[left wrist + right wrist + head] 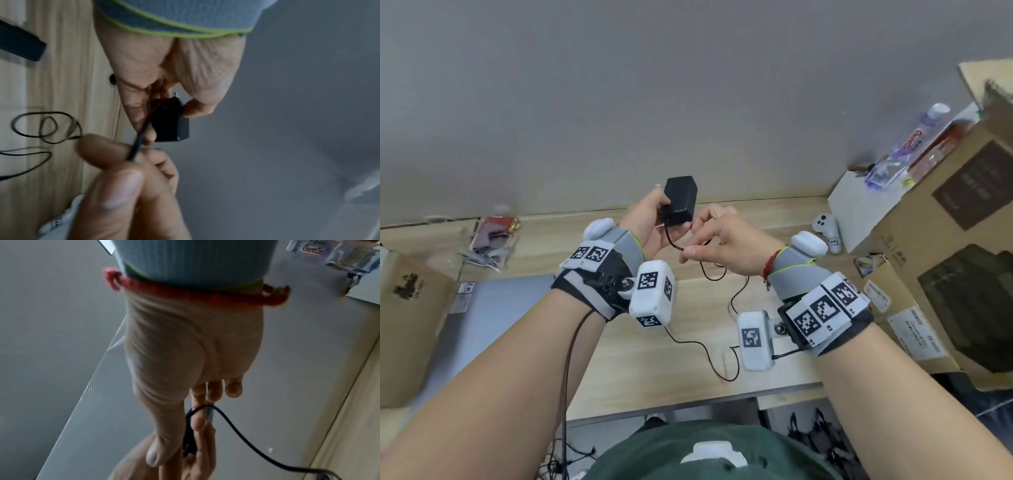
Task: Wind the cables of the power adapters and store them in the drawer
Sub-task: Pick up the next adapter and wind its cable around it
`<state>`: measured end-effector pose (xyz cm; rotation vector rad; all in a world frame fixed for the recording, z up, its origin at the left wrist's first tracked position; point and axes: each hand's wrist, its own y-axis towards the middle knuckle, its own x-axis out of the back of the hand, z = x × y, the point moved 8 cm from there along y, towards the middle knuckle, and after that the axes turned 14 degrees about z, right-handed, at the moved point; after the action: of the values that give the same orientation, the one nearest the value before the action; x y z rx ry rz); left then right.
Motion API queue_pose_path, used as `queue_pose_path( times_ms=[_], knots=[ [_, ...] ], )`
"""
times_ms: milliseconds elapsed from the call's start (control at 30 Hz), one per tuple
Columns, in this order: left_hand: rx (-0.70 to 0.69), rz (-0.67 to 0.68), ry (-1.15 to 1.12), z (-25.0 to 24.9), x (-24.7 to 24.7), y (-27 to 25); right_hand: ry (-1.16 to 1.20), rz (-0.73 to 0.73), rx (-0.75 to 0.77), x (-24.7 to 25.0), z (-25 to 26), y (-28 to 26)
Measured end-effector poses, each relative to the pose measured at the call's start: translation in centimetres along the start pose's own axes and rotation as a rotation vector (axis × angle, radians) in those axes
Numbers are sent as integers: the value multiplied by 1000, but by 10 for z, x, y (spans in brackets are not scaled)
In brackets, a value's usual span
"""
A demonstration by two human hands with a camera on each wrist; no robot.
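Adapter up, cable pinched, first wrap about to start.

Your left hand (650,219) curls round the black power adapter (680,200), lifting it above the tabletop (619,359) so the cable (709,349) hangs free to wind. Your right hand (726,240) pinches that cable just below the body, probably to steer the first loop. The rest trails loosely across the wood. The far plug end is hidden, and no drawer shows in any view.
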<state>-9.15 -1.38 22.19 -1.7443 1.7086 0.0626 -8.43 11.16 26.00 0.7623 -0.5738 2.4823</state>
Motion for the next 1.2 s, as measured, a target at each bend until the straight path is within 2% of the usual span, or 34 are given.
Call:
queue_pose_path(
  times_ms=[167, 267, 400, 467, 633, 700, 900, 1200],
  knots=[
    [-69, 17, 122, -31, -10, -10, -98, 1, -104, -1, -6, 9],
    [-88, 85, 312, -43, -17, -15, 54, -11, -127, 2, -10, 9],
    [-84, 145, 536, -48, -19, -22, 139, -241, -103, 26, -15, 7],
    [-71, 148, 593, -47, -17, -26, 244, -305, -86, 35, -14, 5],
    [-44, 188, 655, -45, -15, -32, 381, -396, -12, 48, -14, 4],
    [-50, 210, 645, -47, -14, -33, 401, -378, -36, 44, -16, 7],
    [-64, 247, 651, -49, -10, -34, 411, -328, 22, 38, 7, 6],
    [-45, 203, 510, -55, 3, -35, 451, -296, 55, 31, 15, 17]
  ],
)
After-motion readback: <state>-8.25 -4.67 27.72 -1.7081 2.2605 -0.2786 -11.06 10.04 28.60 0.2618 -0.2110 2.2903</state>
